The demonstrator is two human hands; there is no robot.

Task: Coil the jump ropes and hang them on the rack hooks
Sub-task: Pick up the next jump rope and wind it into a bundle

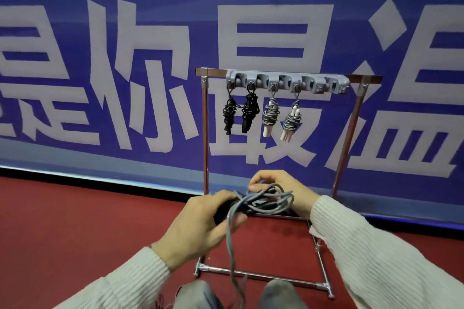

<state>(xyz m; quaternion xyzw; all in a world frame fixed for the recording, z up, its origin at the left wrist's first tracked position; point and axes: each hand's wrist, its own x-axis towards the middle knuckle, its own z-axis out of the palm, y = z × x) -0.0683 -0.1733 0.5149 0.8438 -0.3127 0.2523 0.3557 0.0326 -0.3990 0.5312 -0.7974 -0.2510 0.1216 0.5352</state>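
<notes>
The grey jump rope (263, 202) is bunched into loose loops whose long axis runs roughly level, from the left hand (200, 226) across to the right hand (278, 188), and one free strand drops from the left end of the bundle straight down toward the person's knees (238, 296). This bundle sits in front of the rack (283, 78), low down, level with the bottom of its uprights. The left hand curls its fingers round the dark handle end and the gathered loops, thumb pressed underneath. The right hand, at the far end of the bundle and closer to the rack, has its fingers bent over the top loops, pinching them; how firmly, I cannot tell.

The rack is a chrome frame standing on a dark red floor (88, 221), close against a blue banner (125, 20) with large white characters. Its foot bars reach toward the person. Along the rack's top bar runs a grey hook strip (286, 81). From the strip's left part hang four coiled ropes, each with its long axis vertical: two black ropes (239, 115) on the left, two pale grey ropes with white handles (281, 119) just to their right. The hooks at the strip's right end carry nothing
</notes>
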